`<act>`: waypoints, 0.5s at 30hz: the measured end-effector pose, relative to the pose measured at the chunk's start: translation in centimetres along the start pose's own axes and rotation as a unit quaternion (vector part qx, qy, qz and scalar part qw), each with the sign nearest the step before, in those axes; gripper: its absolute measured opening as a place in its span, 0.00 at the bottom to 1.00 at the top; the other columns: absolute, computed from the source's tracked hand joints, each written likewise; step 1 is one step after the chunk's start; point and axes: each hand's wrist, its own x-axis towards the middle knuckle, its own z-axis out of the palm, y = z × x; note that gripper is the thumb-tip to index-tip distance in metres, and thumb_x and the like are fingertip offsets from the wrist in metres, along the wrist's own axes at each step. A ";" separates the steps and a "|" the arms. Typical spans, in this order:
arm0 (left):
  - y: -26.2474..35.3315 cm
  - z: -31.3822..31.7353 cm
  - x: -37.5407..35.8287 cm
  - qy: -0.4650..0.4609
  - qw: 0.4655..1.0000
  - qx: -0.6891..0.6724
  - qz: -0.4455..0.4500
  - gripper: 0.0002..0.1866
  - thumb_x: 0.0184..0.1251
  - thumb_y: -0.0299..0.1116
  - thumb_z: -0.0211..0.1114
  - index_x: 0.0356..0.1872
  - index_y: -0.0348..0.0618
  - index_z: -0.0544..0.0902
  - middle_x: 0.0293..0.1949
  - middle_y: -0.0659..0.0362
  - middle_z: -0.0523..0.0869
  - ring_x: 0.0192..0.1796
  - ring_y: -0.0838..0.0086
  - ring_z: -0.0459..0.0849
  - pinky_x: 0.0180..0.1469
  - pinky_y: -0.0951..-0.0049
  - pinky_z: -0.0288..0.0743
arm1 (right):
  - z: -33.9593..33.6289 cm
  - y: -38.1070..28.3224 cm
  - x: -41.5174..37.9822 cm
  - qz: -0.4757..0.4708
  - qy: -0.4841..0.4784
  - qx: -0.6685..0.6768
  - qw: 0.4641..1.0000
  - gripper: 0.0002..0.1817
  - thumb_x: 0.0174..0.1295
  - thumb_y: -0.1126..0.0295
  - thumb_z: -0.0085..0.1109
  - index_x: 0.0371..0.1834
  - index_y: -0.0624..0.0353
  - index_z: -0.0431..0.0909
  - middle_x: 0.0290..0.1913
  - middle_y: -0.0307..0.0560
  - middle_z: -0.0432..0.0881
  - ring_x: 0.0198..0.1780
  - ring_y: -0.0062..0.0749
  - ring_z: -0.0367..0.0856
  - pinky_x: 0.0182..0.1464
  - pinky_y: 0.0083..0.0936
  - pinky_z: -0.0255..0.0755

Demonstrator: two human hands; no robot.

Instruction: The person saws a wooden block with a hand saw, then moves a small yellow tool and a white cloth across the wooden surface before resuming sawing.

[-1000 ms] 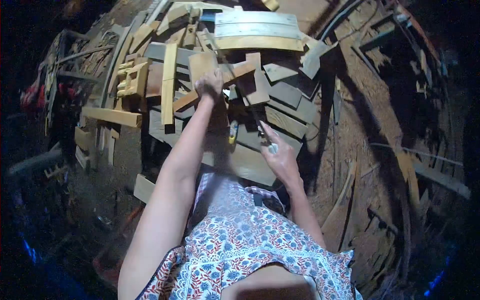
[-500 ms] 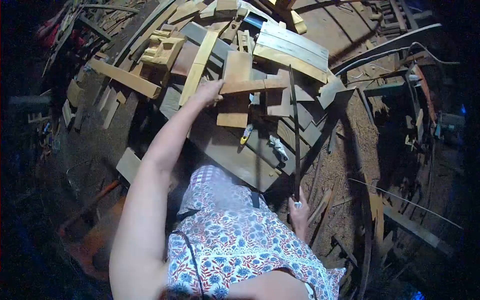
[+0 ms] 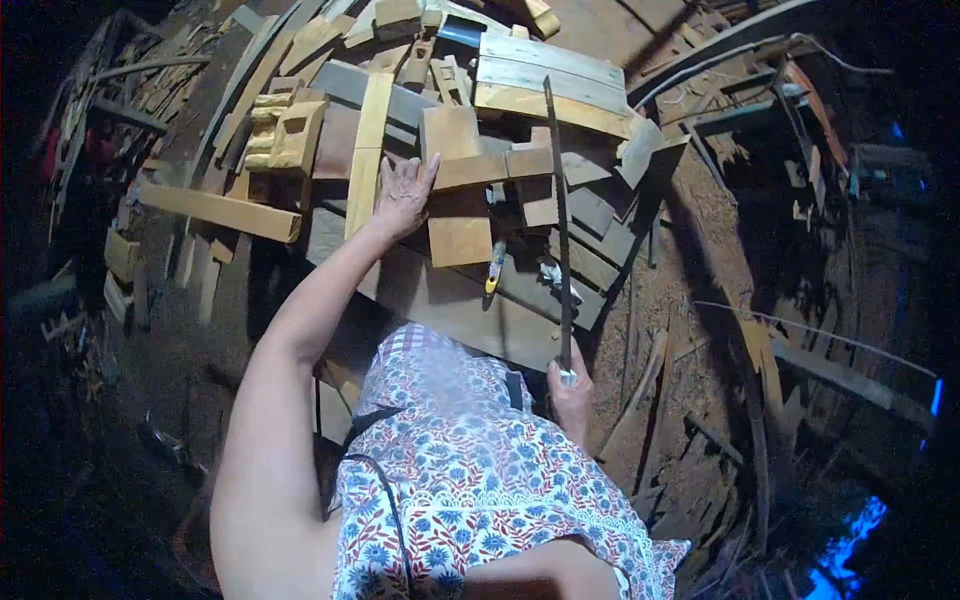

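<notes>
My left hand (image 3: 402,198) has its fingers spread, at the left end of a brown wooden bar (image 3: 470,171) that lies across flat boards. My right hand (image 3: 571,392) is closed round the lower end of a long, thin saw (image 3: 562,230), whose dark blade points away from me. The upper part of the blade passes beside the bar's right end piece (image 3: 529,161). Below the bar lie a square wood block (image 3: 461,241) and a yellow-tipped tool (image 3: 494,270). To the left of my left hand runs a long pale yellow strip (image 3: 368,150).
A carved wooden block (image 3: 285,137) and a loose beam (image 3: 220,211) lie at the left. Behind the bar is a pale plank panel (image 3: 550,85). Crumpled white material (image 3: 552,273) sits near the blade. Sawdust and scrap cover the ground (image 3: 690,250) at the right.
The view has shifted. My left hand's fingers have spread at the bar's end, where they were bunched before. My right hand still holds the saw, whose blade now stands across the bar's right end.
</notes>
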 end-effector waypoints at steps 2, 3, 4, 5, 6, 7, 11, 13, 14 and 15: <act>0.3 -2.3 0.6 -0.054 0.998 -0.034 0.000 0.40 0.51 0.35 0.62 0.67 0.44 0.55 0.57 0.45 0.64 0.61 0.50 0.62 0.64 0.36 0.46 | 0.7 -0.5 0.1 0.014 0.006 -0.009 1.000 0.26 0.55 0.75 0.57 0.61 0.60 0.68 0.54 0.55 0.76 0.55 0.35 0.76 0.54 0.25 0.68; 0.4 -2.7 1.2 -0.051 0.996 -0.068 -0.028 0.39 0.52 0.37 0.62 0.66 0.44 0.56 0.57 0.44 0.63 0.61 0.50 0.61 0.63 0.36 0.46 | 1.0 -0.9 0.3 0.022 0.002 -0.020 1.000 0.27 0.55 0.73 0.57 0.61 0.58 0.68 0.54 0.56 0.76 0.56 0.38 0.76 0.55 0.26 0.68; 0.4 -2.9 1.8 -0.047 0.992 -0.101 -0.057 0.38 0.52 0.38 0.61 0.66 0.43 0.57 0.58 0.44 0.63 0.61 0.49 0.61 0.63 0.36 0.46 | 1.4 -1.7 0.5 0.023 0.008 -0.015 1.000 0.27 0.55 0.73 0.57 0.61 0.58 0.68 0.54 0.56 0.76 0.56 0.38 0.76 0.55 0.26 0.68; 0.6 -1.9 2.7 0.001 0.990 -0.121 -0.068 0.31 0.55 0.39 0.58 0.62 0.43 0.64 0.56 0.46 0.67 0.59 0.49 0.65 0.61 0.39 0.53 | 1.6 -2.6 0.7 0.023 0.002 -0.018 1.000 0.27 0.55 0.73 0.57 0.61 0.55 0.68 0.54 0.56 0.76 0.55 0.39 0.76 0.54 0.27 0.69; 0.9 -1.3 3.8 0.000 0.991 -0.121 -0.062 0.31 0.55 0.39 0.58 0.62 0.43 0.64 0.56 0.46 0.67 0.59 0.49 0.65 0.61 0.39 0.53 | 1.8 -3.3 0.9 0.024 -0.004 -0.022 0.999 0.27 0.55 0.72 0.57 0.61 0.52 0.69 0.54 0.56 0.76 0.55 0.40 0.76 0.54 0.28 0.69; 1.5 -0.9 4.8 0.022 0.979 -0.189 -0.070 0.26 0.56 0.39 0.57 0.58 0.44 0.68 0.53 0.47 0.71 0.56 0.49 0.68 0.59 0.41 0.56 | 2.0 -3.7 1.2 0.027 -0.001 -0.022 0.999 0.27 0.55 0.72 0.57 0.61 0.52 0.69 0.54 0.56 0.76 0.55 0.40 0.76 0.54 0.28 0.69; 5.5 1.6 8.2 0.086 0.970 -0.191 -0.125 0.16 0.62 0.41 0.51 0.45 0.45 0.79 0.43 0.49 0.79 0.49 0.51 0.75 0.52 0.48 0.63 | 2.7 -5.6 2.3 -0.014 -0.006 -0.088 0.996 0.27 0.55 0.71 0.57 0.62 0.48 0.68 0.50 0.57 0.78 0.48 0.45 0.79 0.49 0.31 0.71; 6.7 2.1 8.8 0.049 0.980 -0.126 -0.147 0.17 0.63 0.42 0.49 0.44 0.46 0.79 0.42 0.50 0.80 0.49 0.51 0.76 0.52 0.48 0.63 | 3.0 -5.6 2.9 0.014 -0.038 -0.099 0.994 0.28 0.55 0.70 0.57 0.62 0.47 0.68 0.46 0.57 0.79 0.43 0.48 0.79 0.46 0.34 0.72; 7.1 2.3 9.2 0.058 0.974 -0.122 -0.180 0.16 0.63 0.43 0.49 0.39 0.45 0.80 0.41 0.50 0.80 0.47 0.52 0.76 0.52 0.49 0.62 | 3.1 -5.2 3.3 0.017 -0.040 -0.098 0.994 0.28 0.55 0.70 0.57 0.62 0.47 0.68 0.46 0.57 0.79 0.43 0.48 0.79 0.46 0.34 0.72; 7.5 2.4 9.5 0.067 0.968 -0.117 -0.212 0.16 0.62 0.44 0.49 0.34 0.45 0.81 0.40 0.51 0.81 0.46 0.53 0.77 0.51 0.49 0.62 | 3.3 -4.8 3.8 -0.007 -0.044 -0.113 0.993 0.27 0.56 0.68 0.56 0.62 0.47 0.67 0.41 0.56 0.80 0.37 0.41 0.79 0.41 0.31 0.72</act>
